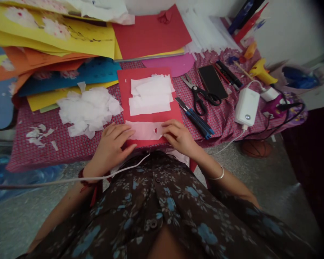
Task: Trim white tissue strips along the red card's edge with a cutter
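Observation:
A thin white tissue paper strip [144,130] with a small torn hole near its right end lies across the lower part of a red sheet [151,117]. My left hand [112,144] rests at the strip's left end, fingers stretched and thumb apart. At the other end, the fingertips of my right hand [180,138] touch the edge, fingers extended and slightly bent. Higher on the red sheet are more white tissue pieces [151,95], partly overlapping. A loose heap of torn tissue [89,109] lies left of the sheet, beyond my left hand.
Right of the sheet lie a blue utility knife [196,118], black-handled scissors [201,95], a phone [212,82] and pens [229,73]. A white power bank [247,108] with cables sits farther right. Coloured paper [78,36] is stacked behind. A white cable [97,177] crosses my left wrist.

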Motion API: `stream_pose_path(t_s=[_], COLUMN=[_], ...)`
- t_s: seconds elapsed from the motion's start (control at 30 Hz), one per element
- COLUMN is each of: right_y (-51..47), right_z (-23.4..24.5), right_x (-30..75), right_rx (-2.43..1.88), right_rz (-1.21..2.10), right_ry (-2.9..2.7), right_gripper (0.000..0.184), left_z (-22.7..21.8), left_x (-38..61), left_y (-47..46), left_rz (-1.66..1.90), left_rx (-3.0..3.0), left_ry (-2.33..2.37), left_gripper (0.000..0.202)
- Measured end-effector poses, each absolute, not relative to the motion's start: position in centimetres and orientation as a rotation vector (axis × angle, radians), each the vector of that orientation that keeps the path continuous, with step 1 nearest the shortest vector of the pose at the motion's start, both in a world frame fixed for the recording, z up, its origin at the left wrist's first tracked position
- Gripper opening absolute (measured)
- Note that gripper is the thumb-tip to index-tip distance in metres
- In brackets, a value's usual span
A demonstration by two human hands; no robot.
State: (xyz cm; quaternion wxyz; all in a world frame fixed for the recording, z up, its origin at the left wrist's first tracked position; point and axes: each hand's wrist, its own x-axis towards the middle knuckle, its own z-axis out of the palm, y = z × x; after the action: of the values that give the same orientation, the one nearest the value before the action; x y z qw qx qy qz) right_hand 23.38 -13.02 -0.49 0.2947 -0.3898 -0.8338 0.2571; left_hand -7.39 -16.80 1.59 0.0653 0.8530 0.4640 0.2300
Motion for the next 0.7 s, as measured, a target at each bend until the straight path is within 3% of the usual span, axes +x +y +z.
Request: stream_pose_path(t_s=[0.13, 0.3, 0.57, 0.7], right_y=[-13.0, -13.1, -13.4, -13.0], right_z=[-0.4, -0.2, -0.2, -0.4], right_x=[23.7, 24.8, 25.9, 26.1], right_rx=[-1.021, -1.101, -1.193, -1.219], right_rz=[0.799, 0.872, 1.095, 1.172], right_ry=[-2.014, -1.889, -1.570, -1.432], right_gripper=[0.013, 0.010, 0.015, 0.028], left_z=[1.3, 0.3, 0.6, 0.6], left_x=[-4.8, -2.8, -2.9, -2.2], left_y=[-16.6, -15.7, -14.6, -14.2], left_rz=[0.683, 0.736, 0.680, 0.649], left_rx=[2.586, 2.546, 2.583, 2.526], left_ry=[1.346, 1.409, 1.444, 1.409], left_gripper=[0.037, 0.017, 0.020, 0.043])
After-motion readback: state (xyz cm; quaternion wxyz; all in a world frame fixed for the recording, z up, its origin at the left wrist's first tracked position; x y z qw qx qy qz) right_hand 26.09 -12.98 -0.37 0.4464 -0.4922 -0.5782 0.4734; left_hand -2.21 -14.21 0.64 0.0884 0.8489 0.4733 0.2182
